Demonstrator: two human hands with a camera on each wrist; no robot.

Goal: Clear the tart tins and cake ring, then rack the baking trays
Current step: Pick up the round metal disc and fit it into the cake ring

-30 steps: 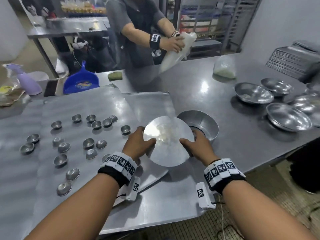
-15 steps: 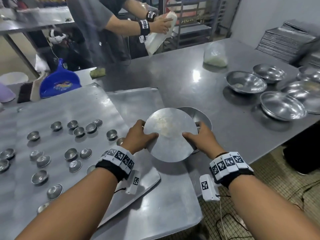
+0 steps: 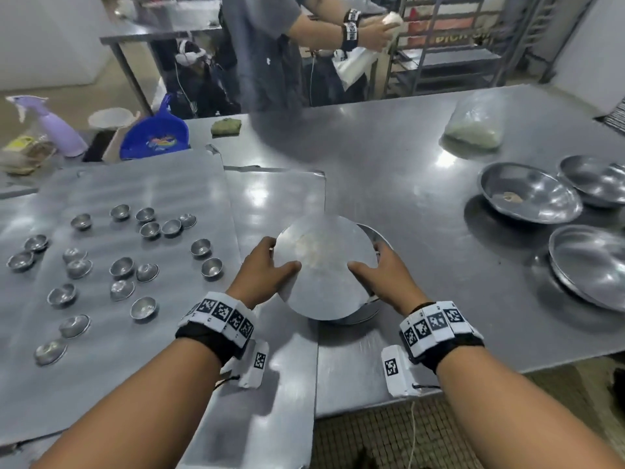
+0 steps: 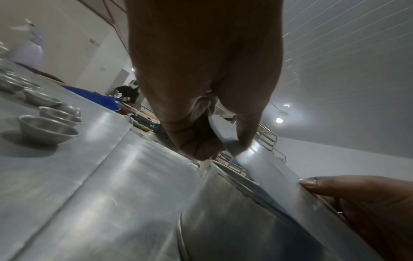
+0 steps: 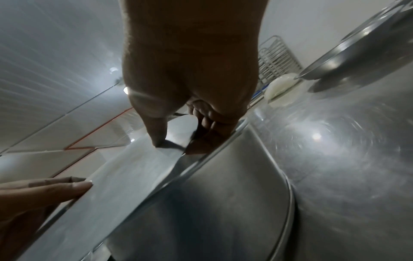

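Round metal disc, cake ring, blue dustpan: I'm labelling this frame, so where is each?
Round metal disc point(image 3: 326, 265): head view, middle of its flat top.
Cake ring point(image 3: 380, 236): head view, rim showing behind the disc.
Blue dustpan point(image 3: 155, 137): head view, its scoop.

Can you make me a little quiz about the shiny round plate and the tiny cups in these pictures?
1. True or false: only one hand holds the round metal disc.
2. Where do the small tart tins sit? A) on the flat baking tray to the left, B) inside the big bowls on the right, C) on the floor.
3. Fill in: the disc is held tilted over the cake ____.

Key
1. False: the left hand and the right hand each grip an edge of it.
2. A
3. ring
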